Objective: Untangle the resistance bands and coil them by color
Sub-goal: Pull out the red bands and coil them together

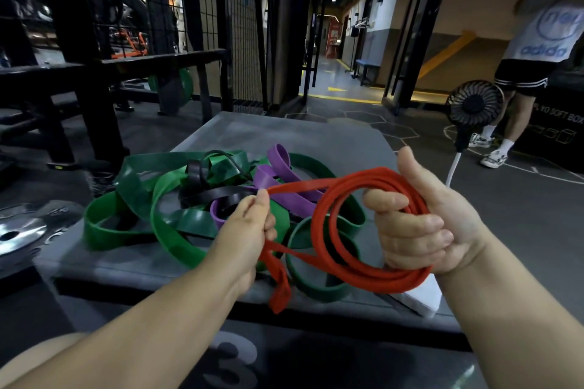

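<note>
A red resistance band is wound into a loose coil of several loops held above the grey soft box. My right hand grips the coil, fingers curled through its loops. My left hand pinches a free stretch of the same red band, whose tail hangs down over the box's front edge. Behind my hands lies a tangled heap: wide green bands, purple bands and a black band, all twisted through one another.
A black fan on a white stem stands on the floor to the right. Another person's legs are at the far right beside a black box. A metal weight plate lies at the left. Black rack frames rise behind.
</note>
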The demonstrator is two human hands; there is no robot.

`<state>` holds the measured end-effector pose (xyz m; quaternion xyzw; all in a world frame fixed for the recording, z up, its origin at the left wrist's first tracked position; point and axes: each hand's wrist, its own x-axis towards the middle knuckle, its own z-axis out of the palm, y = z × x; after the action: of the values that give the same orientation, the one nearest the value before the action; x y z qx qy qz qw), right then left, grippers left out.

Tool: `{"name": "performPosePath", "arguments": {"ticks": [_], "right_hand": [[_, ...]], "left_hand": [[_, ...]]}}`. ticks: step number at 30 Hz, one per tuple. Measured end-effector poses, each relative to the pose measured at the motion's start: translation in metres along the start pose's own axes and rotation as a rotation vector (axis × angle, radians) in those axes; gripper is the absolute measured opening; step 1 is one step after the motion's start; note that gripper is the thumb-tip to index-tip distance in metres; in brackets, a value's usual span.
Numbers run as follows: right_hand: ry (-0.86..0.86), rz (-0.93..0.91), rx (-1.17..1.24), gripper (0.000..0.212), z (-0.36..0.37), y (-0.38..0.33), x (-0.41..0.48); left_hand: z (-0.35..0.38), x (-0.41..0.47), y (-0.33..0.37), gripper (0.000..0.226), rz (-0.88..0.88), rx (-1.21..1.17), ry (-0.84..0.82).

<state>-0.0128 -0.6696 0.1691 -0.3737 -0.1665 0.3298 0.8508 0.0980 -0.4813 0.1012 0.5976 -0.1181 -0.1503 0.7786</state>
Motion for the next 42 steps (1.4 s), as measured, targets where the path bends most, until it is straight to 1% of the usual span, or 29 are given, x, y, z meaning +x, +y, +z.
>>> {"name": "performPosePath", "arguments": {"ticks": [5, 8, 11, 13, 15, 17, 18, 20, 22, 23, 24, 25, 26, 28, 29, 30, 32, 34, 36, 39, 40, 41, 42], "right_hand": [[0.016, 0.087, -0.03, 0.05, -0.005, 0.006, 0.003], [0.046, 0.042, -0.034, 0.049, -0.008, 0.005, 0.005], [0.059, -0.092, 0.009, 0.052, -0.009, -0.001, 0.004], [0.084, -0.181, 0.023, 0.056, -0.01, -0.007, 0.0], [0.114, -0.253, 0.02, 0.059, -0.012, -0.013, -0.005], [0.145, -0.296, 0.014, 0.062, -0.013, -0.016, -0.01], [0.152, -0.31, 0.009, 0.063, -0.013, -0.017, -0.011], [0.151, -0.338, 0.016, 0.063, -0.013, -0.018, -0.011], [0.126, -0.375, 0.042, 0.063, -0.016, -0.019, -0.01], [0.114, -0.397, 0.059, 0.064, -0.016, -0.019, -0.009], [0.12, -0.427, 0.078, 0.064, -0.016, -0.018, -0.008], [0.154, -0.469, 0.092, 0.063, -0.014, -0.018, -0.006], [0.231, -0.529, 0.088, 0.062, -0.011, -0.017, -0.005], [0.525, -0.68, 0.017, 0.058, 0.0, -0.015, -0.003], [0.63, -0.742, -0.017, 0.055, 0.005, -0.014, 0.0], [0.679, -0.787, -0.042, 0.051, 0.009, -0.013, 0.002], [0.711, -0.838, -0.07, 0.044, 0.009, -0.012, 0.007], [0.701, -0.865, -0.071, 0.038, 0.008, -0.01, 0.011], [0.621, -0.865, -0.036, 0.037, 0.005, -0.01, 0.012], [0.347, -0.785, 0.061, 0.034, -0.002, -0.009, 0.008], [0.249, -0.743, 0.081, 0.034, -0.005, -0.009, 0.006], [0.183, -0.711, 0.095, 0.035, -0.005, -0.01, 0.004], [0.159, -0.701, 0.106, 0.036, -0.005, -0.011, 0.004]], "left_hand": [[-0.002, 0.001, 0.007, 0.033, 0.026, -0.114, 0.119], [-0.006, 0.003, 0.011, 0.035, 0.051, -0.154, 0.092], [-0.01, 0.003, 0.01, 0.036, 0.036, -0.079, -0.054], [-0.01, 0.0, 0.009, 0.037, 0.019, -0.053, -0.202], [-0.011, -0.005, 0.007, 0.039, 0.015, -0.085, -0.357], [-0.012, -0.009, 0.006, 0.043, 0.029, -0.117, -0.511], [-0.012, -0.011, 0.005, 0.043, 0.048, -0.097, -0.568], [-0.01, -0.014, 0.004, 0.037, 0.067, 0.017, -0.61], [-0.005, -0.016, 0.0, 0.011, 0.051, 0.144, -0.58], [-0.002, -0.017, -0.002, 0.006, 0.029, 0.192, -0.584], [0.0, -0.018, -0.006, 0.017, 0.008, 0.239, -0.596], [0.001, -0.02, -0.008, 0.024, -0.018, 0.275, -0.625], [0.001, -0.021, -0.011, 0.027, -0.036, 0.322, -0.651], [0.002, -0.023, -0.012, 0.026, -0.061, 0.394, -0.684], [0.002, -0.023, -0.011, 0.024, -0.083, 0.4, -0.693], [0.002, -0.023, -0.011, 0.022, -0.096, 0.401, -0.697], [0.002, -0.022, -0.009, 0.019, -0.103, 0.413, -0.687], [0.004, -0.025, -0.008, 0.016, -0.12, 0.434, -0.693], [0.006, -0.027, -0.01, 0.012, -0.138, 0.472, -0.682], [0.008, -0.028, -0.018, 0.011, -0.111, 0.509, -0.575], [0.009, -0.028, -0.019, 0.014, -0.104, 0.492, -0.532], [0.009, -0.028, -0.018, 0.017, -0.112, 0.452, -0.5], [0.009, -0.028, -0.017, 0.02, -0.129, 0.408, -0.481]]}}
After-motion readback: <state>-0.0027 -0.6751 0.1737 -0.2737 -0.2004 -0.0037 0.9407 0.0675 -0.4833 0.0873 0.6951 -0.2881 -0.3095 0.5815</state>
